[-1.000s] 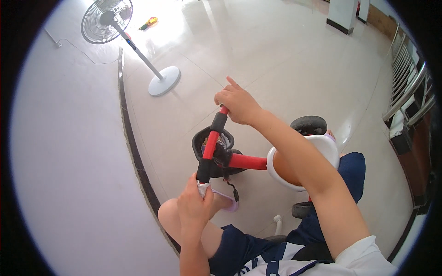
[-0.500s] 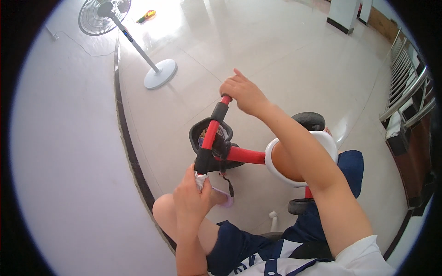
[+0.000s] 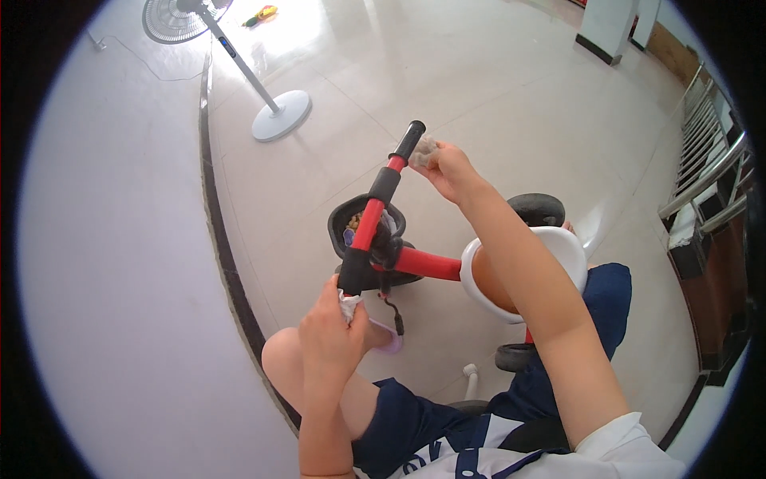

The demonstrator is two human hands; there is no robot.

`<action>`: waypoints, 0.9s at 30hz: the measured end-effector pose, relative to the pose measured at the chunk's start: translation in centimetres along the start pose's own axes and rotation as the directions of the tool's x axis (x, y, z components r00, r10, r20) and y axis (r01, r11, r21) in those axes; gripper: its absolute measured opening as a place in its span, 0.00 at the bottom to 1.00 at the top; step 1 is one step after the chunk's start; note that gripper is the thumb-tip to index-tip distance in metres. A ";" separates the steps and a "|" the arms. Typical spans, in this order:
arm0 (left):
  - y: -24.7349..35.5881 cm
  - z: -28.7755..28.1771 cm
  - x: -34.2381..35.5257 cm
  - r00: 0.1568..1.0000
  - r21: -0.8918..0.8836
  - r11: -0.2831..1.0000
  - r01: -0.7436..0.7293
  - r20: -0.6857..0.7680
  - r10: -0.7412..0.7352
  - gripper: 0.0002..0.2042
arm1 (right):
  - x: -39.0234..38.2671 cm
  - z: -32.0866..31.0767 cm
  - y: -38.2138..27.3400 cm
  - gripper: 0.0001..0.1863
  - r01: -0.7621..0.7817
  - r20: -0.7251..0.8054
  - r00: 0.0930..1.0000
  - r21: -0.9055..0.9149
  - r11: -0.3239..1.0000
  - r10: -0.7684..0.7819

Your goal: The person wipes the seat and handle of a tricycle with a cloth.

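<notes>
A glossy pale tiled floor [image 3: 511, 96] fills the upper and middle frame, with glare near the top centre. A dark strip [image 3: 219, 239] curves down the left of centre, parting the tiles from a plain pale surface [image 3: 104, 263] that takes the whole left side. A standing fan [image 3: 179, 17] sits at the upper left, its pole slanting to a round white base [image 3: 281, 115]; a small yellow and red object [image 3: 262, 13] lies beyond it. Metal railings [image 3: 702, 172] and dark furniture line the right edge. The widest open floor lies in the upper centre and upper right, between the fan base and the railings.

In the middle stands a child's tricycle [image 3: 415, 262] with red frame, black front basket, white seat [image 3: 558, 243] and black wheels. Its handlebar [image 3: 381, 207] runs diagonally from lower left to upper right. The right hand [image 3: 448, 169], upper centre, pinches a crumpled pale wad [image 3: 423, 150] against the bar just below the black end grip. The left hand [image 3: 331, 335], lower centre, is closed around a white cloth [image 3: 349, 305] at the bar's near end. The person's knee and dark blue shorts [image 3: 447, 423] lie just below.
</notes>
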State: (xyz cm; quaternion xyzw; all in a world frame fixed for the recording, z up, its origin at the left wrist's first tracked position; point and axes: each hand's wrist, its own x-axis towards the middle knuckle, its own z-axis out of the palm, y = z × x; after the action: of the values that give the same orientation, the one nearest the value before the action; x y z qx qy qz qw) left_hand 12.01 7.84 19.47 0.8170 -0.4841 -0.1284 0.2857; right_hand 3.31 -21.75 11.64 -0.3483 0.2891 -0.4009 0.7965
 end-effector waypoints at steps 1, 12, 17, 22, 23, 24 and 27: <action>0.1 0.0 0.0 1.000 0.003 1.000 0.009 0.010 -0.009 0.20 | -0.2 0.3 -0.5 0.22 0.003 -0.003 1.000 -0.003 1.000 -0.003; 0.1 -0.1 0.0 0.999 0.016 0.999 0.036 0.005 -0.036 0.21 | -5.9 4.3 -0.6 0.15 -0.107 0.177 0.981 0.182 0.977 0.074; 0.1 0.0 0.2 1.000 0.016 0.999 0.027 0.010 -0.028 0.21 | -3.4 3.2 -0.8 0.12 -0.055 0.068 0.997 0.273 0.961 0.037; 0.3 0.1 0.3 1.000 -0.006 1.000 -0.027 -0.005 0.027 0.20 | 0.4 2.7 -2.5 0.07 0.078 -0.172 0.985 0.357 0.931 -0.016; 0.3 0.1 0.3 0.999 -0.011 0.999 -0.032 -0.009 0.032 0.20 | 0.6 2.9 -2.3 0.07 0.102 -0.203 0.979 0.323 0.941 -0.036; 0.4 0.2 0.2 1.000 -0.001 1.000 -0.020 -0.003 0.020 0.20 | 0.8 3.1 -2.0 0.07 0.126 -0.235 0.970 0.287 0.950 -0.058; 0.2 0.0 -0.1 1.000 0.010 1.000 0.011 -0.007 -0.011 0.20 | -0.7 4.7 -0.5 0.06 0.034 -0.208 0.978 0.097 0.995 -0.014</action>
State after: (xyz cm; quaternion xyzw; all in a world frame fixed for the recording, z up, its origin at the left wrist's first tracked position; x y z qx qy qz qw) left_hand 11.85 7.82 19.54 0.8215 -0.4793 -0.1247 0.2827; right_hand 6.20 -19.91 14.93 -0.2678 0.3457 -0.4585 0.7736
